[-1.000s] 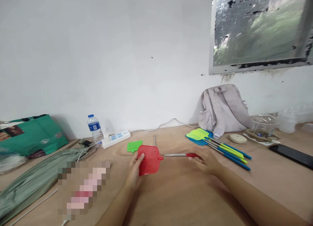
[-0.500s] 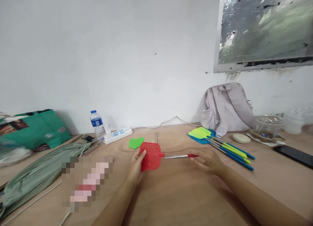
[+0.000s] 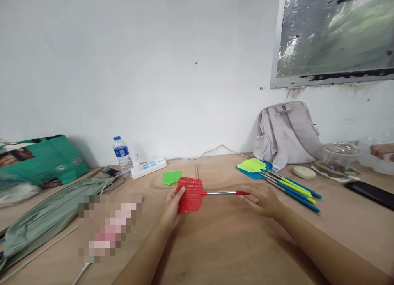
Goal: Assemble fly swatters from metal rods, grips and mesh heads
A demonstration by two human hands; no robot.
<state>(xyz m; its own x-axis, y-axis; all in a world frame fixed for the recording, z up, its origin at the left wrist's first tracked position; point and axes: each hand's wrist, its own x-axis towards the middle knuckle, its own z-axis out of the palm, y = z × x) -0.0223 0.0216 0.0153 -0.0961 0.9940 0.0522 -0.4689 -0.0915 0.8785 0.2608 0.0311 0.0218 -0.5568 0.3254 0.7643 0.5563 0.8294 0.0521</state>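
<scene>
A red fly swatter (image 3: 190, 195) is held level over the table between my two hands. My left hand (image 3: 174, 203) pinches the left edge of its mesh head, thumb on top. At the other end, my right hand (image 3: 261, 199) is closed around the red handle, hiding most of it. The silver metal rod (image 3: 221, 193) reaches from the handle to the neck of the head, with no visible gap. Behind the red head lie a loose green fly swatter head (image 3: 171, 178) and a thin metal rod (image 3: 196, 171).
Several blue and yellow fly swatters (image 3: 289, 186) lie stacked on the right, before a grey backpack (image 3: 287, 133). Further right are a round white object (image 3: 304, 172), a plastic bowl, a black phone (image 3: 371, 194) and another person's hand (image 3: 381, 150). A bottle (image 3: 121, 153) and power strip (image 3: 149, 168) stand left.
The gap between the red head's neck and the metal rod has closed, and the two now meet. Another person's hand has appeared at the right edge.
</scene>
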